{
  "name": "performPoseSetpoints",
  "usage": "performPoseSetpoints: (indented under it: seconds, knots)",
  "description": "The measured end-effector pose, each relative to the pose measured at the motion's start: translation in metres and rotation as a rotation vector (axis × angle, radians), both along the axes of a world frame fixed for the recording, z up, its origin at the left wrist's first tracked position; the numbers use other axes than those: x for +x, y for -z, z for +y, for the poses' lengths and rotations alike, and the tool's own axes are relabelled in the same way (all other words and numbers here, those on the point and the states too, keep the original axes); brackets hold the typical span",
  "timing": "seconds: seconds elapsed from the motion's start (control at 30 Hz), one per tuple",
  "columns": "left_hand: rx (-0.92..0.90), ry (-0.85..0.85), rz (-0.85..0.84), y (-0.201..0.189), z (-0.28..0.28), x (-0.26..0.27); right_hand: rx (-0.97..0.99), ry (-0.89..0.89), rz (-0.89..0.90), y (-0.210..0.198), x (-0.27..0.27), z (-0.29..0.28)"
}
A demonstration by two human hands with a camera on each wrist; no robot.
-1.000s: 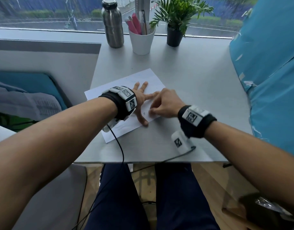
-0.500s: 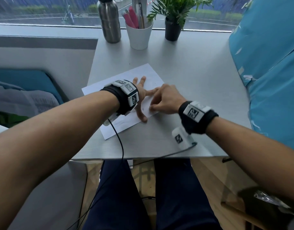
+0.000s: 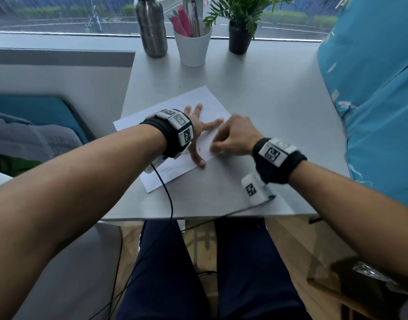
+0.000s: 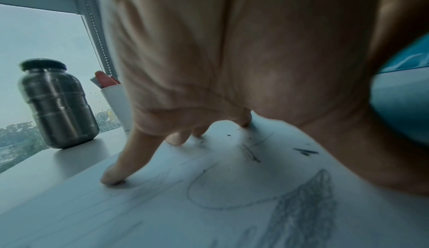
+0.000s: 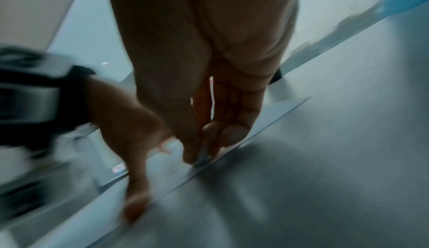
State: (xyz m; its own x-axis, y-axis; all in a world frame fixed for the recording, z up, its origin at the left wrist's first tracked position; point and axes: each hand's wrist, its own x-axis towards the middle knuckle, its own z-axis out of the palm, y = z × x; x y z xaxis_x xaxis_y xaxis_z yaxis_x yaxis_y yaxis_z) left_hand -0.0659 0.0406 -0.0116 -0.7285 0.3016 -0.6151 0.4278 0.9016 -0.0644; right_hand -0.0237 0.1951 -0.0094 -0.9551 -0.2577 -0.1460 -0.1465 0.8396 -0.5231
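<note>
- Grey table (image 3: pixel 267 100) by a rain-streaked window, person seated at it, head view looks down over both forearms.
- Sheet of paper (image 3: pixel 213 109) lies flat mid-table and skewed. Its long axis runs from the person's left toward far right. Pencil sketches (image 4: pixel 301 206) cover it.
- Left hand (image 3: pixel 198 125) is on top of the sheet, fingers spread and straight. Its fingertips (image 4: pixel 111 178) press down on the paper and the thumb reaches the near-right edge. Reads as pinning the sheet.
- Right hand (image 3: pixel 235 137) is just beside the left, at the sheet's right edge, fingers curled. Thumb and forefinger pinch a small grey bit (image 5: pixel 202 157) that touches the paper edge.
- Right wrist view is blurred, so whether the bit is an eraser or the lifted edge itself cannot be told.
- Key relation: the work spot sits between the two hands, on the edge nearest the right hand. The right hand likely does the work while the left braces. A rub or pull along that edge would meet the left thumb and forefinger first.
- At the far table edge, well apart from the sheet: steel bottle (image 3: pixel 151 26), white cup of pens (image 3: pixel 192 49), potted plant (image 3: pixel 238 40).
- Blue bulk (image 3: pixel 371 88) crowds the table's right side, near the right forearm.
- Black cable (image 3: pixel 169 199) trails from the left wrist over the sheet's near corner and could snag if the sheet shifts.
</note>
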Motion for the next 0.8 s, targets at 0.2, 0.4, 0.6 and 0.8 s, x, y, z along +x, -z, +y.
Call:
performPoseSetpoints:
  seconds: [0.2,0.4,0.6,0.8]
  knots:
    - [0.023,-0.015,-0.021,0.0,-0.001,0.0,-0.02,0.027,0.019,0.002,-0.003,0.002]
    - [0.133,-0.055,-0.011,0.004,-0.006,0.003,0.043,0.212,0.06,-0.004,-0.03,0.021]
    - [0.253,-0.04,0.014,0.013,-0.031,0.011,-0.029,0.053,0.02,-0.001,-0.01,-0.002]
    - [0.337,-0.019,-0.035,0.01,-0.057,0.007,0.045,0.143,0.014,0.005,-0.028,0.017]
